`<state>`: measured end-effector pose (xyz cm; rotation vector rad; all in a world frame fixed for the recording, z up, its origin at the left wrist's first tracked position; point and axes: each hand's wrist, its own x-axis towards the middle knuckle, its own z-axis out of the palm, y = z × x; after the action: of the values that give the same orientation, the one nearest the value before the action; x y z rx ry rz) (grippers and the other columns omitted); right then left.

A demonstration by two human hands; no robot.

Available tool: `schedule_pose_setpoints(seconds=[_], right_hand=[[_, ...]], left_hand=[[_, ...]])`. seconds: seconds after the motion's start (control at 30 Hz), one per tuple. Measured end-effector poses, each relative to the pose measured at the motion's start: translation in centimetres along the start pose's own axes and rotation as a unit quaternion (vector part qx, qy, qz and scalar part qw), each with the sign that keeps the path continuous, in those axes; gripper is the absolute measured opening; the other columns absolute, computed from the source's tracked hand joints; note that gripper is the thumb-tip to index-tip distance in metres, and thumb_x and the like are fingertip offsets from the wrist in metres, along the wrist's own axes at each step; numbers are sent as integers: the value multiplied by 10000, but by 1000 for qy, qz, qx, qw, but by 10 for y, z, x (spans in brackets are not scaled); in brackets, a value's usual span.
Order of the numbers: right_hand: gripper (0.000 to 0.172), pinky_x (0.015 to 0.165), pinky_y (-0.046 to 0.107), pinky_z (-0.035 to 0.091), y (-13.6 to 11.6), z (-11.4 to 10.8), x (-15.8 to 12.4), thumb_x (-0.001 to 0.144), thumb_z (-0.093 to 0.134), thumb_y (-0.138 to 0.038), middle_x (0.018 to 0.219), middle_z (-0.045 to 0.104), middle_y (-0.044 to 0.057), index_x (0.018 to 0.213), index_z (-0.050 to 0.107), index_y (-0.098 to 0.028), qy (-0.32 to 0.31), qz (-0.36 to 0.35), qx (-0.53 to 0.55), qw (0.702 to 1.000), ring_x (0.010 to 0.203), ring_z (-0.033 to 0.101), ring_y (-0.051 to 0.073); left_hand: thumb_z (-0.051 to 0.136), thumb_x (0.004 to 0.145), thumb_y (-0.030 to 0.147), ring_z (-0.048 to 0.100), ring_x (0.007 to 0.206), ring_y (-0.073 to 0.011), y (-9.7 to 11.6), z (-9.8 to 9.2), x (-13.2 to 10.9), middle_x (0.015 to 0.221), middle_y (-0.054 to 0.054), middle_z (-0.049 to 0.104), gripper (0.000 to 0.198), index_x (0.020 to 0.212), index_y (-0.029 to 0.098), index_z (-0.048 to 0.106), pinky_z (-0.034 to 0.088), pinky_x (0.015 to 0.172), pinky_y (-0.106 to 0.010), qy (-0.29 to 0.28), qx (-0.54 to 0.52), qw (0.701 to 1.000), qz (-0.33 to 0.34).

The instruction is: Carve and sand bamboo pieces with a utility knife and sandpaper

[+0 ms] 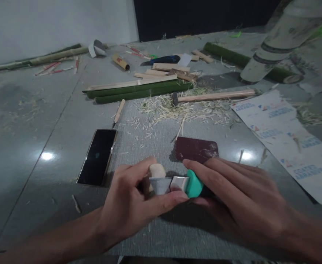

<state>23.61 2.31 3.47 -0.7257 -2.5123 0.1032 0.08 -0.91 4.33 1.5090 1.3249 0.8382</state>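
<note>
My left hand [133, 200] is curled around a small pale wooden piece [157, 170], its thumb pressing along a shiny metal blade [168, 183]. My right hand [240, 198] grips the knife by its teal handle [194, 184], index finger stretched over the top. The blade lies against the wooden piece between both hands. Just beyond them a dark red sheet of sandpaper [196, 149] lies flat on the grey mat [161, 132].
A black phone [97, 156] lies left of my hands. Farther off are green bamboo poles [139, 90], a hammer [213, 96] on bamboo shavings, a wooden-handled tool [119, 110], cut strips, a thick bamboo section [282, 40] and a printed paper [293, 139] at right.
</note>
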Motion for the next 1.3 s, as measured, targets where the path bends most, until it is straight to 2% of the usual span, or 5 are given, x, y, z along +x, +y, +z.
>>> schedule_pose_setpoints(seconds=[0.27,0.63,0.9,1.1,1.3], right_hand=[[335,560,310,498,-5,-4,1,1158,419,-367,892,757,81,1297,597,-120,0,34,6,999,675,689,179],[359,588,331,559,3,1,-6,1113,491,-350,1050,789,162,1314,603,-74,4,4,45,999,790,750,228],[359,571,319,545,2,-1,-5,1107,504,-341,1015,784,146,1307,627,-70,2,5,56,998,748,726,214],[321,551,315,526,2,-2,-6,1122,480,-344,1002,779,109,1328,593,-125,16,49,22,998,721,719,203],[333,595,304,559,5,-2,-7,1130,445,-371,990,772,99,1339,575,-145,14,35,46,998,738,732,207]], left_hand=[[723,952,427,276,490,-85,1,0,-3,545,67,342,519,606,208,404,243,454,-246,-1,14,1000,17],[906,777,483,260,528,-73,-3,0,-4,596,84,306,611,659,213,370,186,458,-234,29,54,998,13],[904,786,504,261,501,-71,-4,0,-2,568,87,321,604,645,211,395,183,443,-236,22,57,998,23],[780,912,351,306,467,-79,0,-1,-3,550,63,352,559,604,211,335,245,449,-252,7,35,999,37],[908,789,366,279,496,-72,3,-5,1,556,73,389,482,639,198,481,246,444,-224,-21,-48,998,30]])
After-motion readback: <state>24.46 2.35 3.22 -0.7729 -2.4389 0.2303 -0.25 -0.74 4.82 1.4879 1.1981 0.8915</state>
